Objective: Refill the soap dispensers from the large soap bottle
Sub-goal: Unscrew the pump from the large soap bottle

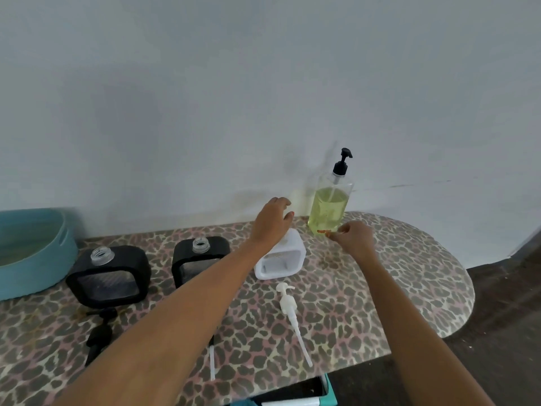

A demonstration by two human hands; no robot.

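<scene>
The large clear soap bottle (330, 205), about half full of yellow-green soap with a black pump on top, stands against the wall at the back of the table. My right hand (352, 236) hovers at its base, fingers loosely curled, holding nothing. My left hand (270, 220) is open above the white square dispenser (281, 257), hiding its neck. Two black square dispensers (109, 275) (199, 257) stand uncapped to the left. The white pump (292, 313) lies in front of the white dispenser. Black pumps (99, 332) lie near the left black dispenser.
A teal basket (32, 250) sits at the far left of the leopard-print table (380, 303). A teal box edge (325, 388) shows below the table's front. Dark floor lies to the right. A pale wall stands right behind the table.
</scene>
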